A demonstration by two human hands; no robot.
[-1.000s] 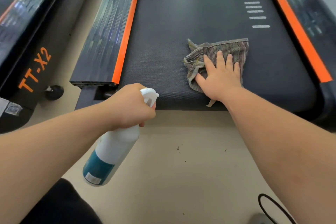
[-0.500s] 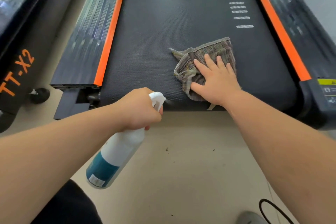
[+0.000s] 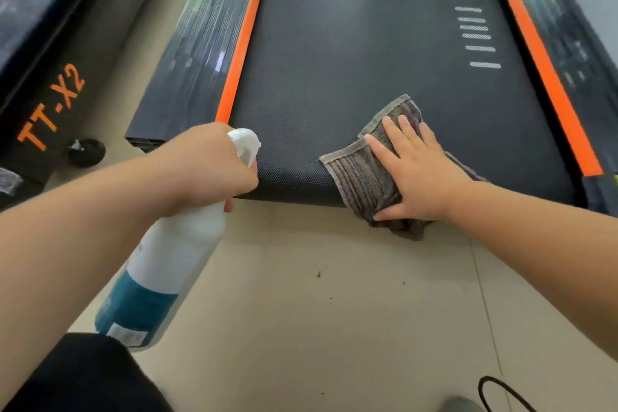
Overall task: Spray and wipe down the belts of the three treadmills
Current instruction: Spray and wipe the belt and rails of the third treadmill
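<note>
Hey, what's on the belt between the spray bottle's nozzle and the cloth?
Nothing: the head view shows only bare black belt between the cloth and the nozzle of the spray bottle.

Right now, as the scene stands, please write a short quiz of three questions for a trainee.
1. True or false: the right hand lies flat on the cloth.
2. Which hand grips the spray bottle? A) left B) right
3. Fill in: the cloth hangs over the near end of the ____.

Key: 1. True. 2. A, the left hand. 3. belt.
</note>
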